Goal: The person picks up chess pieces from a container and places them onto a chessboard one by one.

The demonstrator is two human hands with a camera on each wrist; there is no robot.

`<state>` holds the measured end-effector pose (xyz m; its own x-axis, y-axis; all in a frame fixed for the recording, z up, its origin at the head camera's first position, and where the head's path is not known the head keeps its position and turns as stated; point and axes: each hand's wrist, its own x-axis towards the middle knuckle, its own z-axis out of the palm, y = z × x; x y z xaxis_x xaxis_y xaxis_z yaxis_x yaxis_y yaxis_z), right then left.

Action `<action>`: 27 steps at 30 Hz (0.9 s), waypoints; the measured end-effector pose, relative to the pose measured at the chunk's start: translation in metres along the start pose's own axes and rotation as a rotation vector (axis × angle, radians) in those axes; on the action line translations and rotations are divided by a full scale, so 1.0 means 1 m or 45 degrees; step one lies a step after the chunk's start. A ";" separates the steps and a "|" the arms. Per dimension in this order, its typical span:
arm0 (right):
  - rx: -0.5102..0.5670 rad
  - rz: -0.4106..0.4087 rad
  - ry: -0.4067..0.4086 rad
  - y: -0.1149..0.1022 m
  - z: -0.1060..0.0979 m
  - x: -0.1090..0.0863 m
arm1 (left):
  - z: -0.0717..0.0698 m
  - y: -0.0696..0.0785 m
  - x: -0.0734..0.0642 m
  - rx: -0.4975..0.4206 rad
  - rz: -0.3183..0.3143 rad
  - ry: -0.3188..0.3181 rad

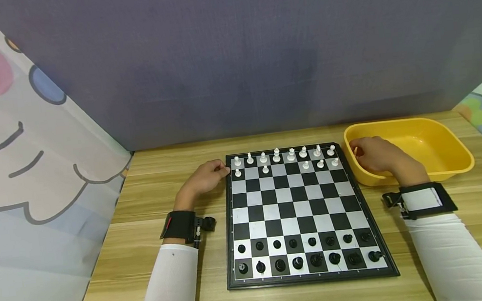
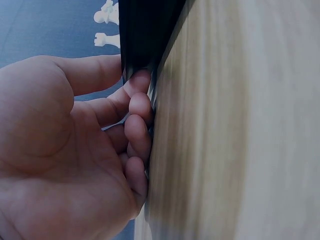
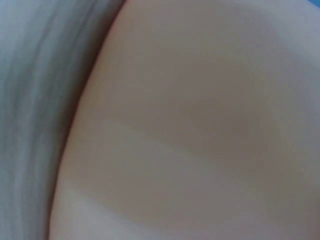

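Note:
A black-framed chessboard (image 1: 288, 210) lies flat on the wooden table. My left hand (image 1: 205, 178) is at its far left corner; in the left wrist view the fingers (image 2: 138, 131) are curled and pinch the board's black edge (image 2: 142, 35) with the thumb. My right hand (image 1: 378, 156) reaches over the near left rim into a yellow basin (image 1: 432, 147); its fingertips are largely hidden, and whether they hold something is unclear. White chess pieces (image 1: 277, 155) fill the far row, with several white pawns (image 1: 265, 169) in front, gaps between them.
Black chess pieces (image 1: 298, 262) stand in two rows along the board's near side. Behind the wooden table (image 1: 171, 285) rises a grey-blue panel (image 1: 232, 63). A printed curtain (image 1: 42, 191) hangs at the left. A blurred pale surface fills most of the right wrist view.

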<state>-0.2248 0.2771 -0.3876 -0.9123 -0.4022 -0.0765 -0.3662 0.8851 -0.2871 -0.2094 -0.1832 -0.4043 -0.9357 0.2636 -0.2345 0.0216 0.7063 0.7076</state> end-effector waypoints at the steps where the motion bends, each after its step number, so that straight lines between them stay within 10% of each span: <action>1: 0.000 0.004 0.002 0.000 0.000 0.000 | 0.000 0.000 0.000 -0.001 -0.001 0.000; 27: 0.087 0.147 0.108 -0.008 -0.018 -0.005 | -0.001 0.000 0.000 0.000 -0.001 -0.006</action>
<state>-0.2200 0.2761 -0.3680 -0.9609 -0.2750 -0.0329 -0.2471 0.9051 -0.3460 -0.2096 -0.1835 -0.4039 -0.9339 0.2666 -0.2384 0.0211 0.7064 0.7075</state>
